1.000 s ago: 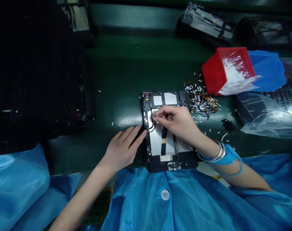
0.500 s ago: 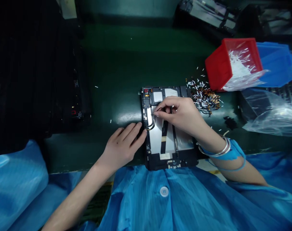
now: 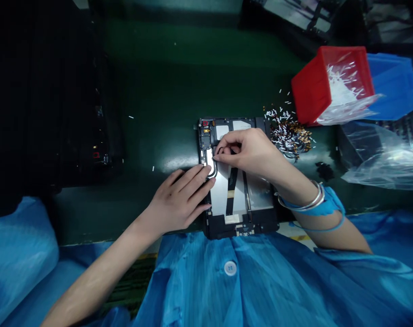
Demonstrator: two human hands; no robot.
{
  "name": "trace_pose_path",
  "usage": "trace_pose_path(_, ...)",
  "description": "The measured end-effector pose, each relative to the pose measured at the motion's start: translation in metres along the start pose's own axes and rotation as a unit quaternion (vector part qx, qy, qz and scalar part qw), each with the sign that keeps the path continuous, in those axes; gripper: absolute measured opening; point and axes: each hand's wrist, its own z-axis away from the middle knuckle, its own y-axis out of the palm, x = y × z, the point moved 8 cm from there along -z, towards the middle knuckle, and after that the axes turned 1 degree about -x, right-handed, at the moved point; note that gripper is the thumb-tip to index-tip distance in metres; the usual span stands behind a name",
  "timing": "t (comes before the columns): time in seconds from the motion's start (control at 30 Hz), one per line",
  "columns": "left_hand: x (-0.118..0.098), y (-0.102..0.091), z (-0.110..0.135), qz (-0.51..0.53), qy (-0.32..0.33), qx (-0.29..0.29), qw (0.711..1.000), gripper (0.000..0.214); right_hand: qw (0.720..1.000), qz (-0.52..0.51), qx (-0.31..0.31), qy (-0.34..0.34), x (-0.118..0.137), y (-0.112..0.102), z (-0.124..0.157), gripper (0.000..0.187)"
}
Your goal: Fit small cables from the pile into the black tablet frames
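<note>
The dark stack (image 3: 39, 100) on the left of the green bench (image 3: 179, 91) is too murky to make out. The opened tablet frame (image 3: 223, 195) lies at the near edge, its top partly hidden by the right hand (image 3: 254, 152), which pinches the black cable (image 3: 215, 171). The left hand (image 3: 177, 202) lies flat, and its fingertips have slid from the frame's edge onto it. To the right are a clear bag (image 3: 380, 159), a blue bin (image 3: 393, 86), a red bin (image 3: 307, 97) and loose small parts (image 3: 290, 134).
</note>
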Motion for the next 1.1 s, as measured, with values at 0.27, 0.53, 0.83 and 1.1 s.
trace_pose_path(0.27, 0.002, -0.008, 0.012, -0.025, -0.001, -0.039, 0.999, 0.035, 1.0, -0.005, 0.022, 0.001, -0.001, 0.002, -0.001, 0.004)
trace_pose_path(0.53, 0.003, -0.008, 0.009, -0.024, -0.015, -0.051, 0.998, 0.026, 1.0, -0.013, 0.027, -0.004, -0.003, 0.003, -0.003, 0.005)
trace_pose_path(0.83, -0.001, -0.001, -0.002, -0.009, -0.001, -0.015, 1.0, 0.037, 0.999, -0.019, 0.02, -0.018, -0.004, 0.002, -0.002, 0.005)
trace_pose_path(1.1, 0.0, 0.002, -0.002, -0.009, 0.021, 0.008, 1.0, 0.04, 1.0, -0.011, 0.018, -0.017, -0.003, 0.003, -0.001, 0.003)
